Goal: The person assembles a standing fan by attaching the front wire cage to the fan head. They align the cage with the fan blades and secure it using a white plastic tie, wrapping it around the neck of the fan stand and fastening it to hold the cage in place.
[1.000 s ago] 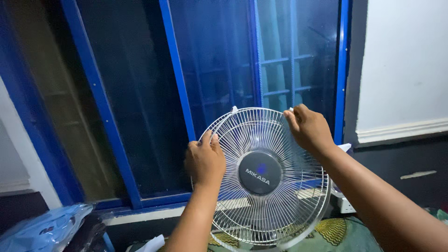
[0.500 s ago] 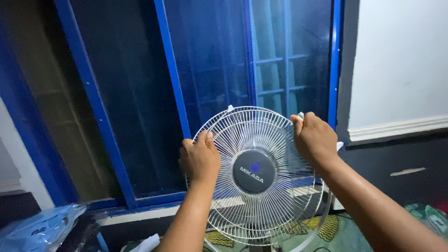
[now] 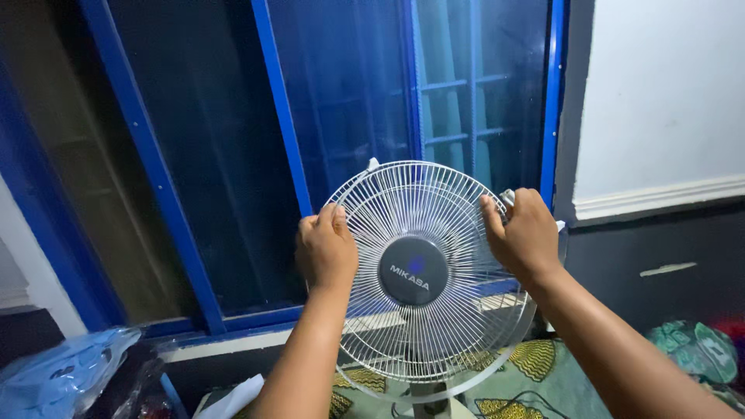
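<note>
Both hands [image 3: 326, 250] apparently on fan grille [image 3: 419, 202]

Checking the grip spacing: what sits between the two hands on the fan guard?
In the head view, the dark round hub cap and white guard wires lie between left hand and right hand.

- The fan guard [image 3: 423, 271] is a round white wire grille, thin spokes running out from the middle to a double outer rim, so it's the front cage of a standing fan.
- Dead centre sits a dark round hub cap [image 3: 414, 271] with a small blue mark on it.
- It stands upright, facing the camera, tipped a touch to one side, in front of a blue-framed window.
- A little white clip [image 3: 373, 164] pokes out at the upper left of the rim.
- The left and right edges are gripped, one hand each side, about mid-height.
</note>
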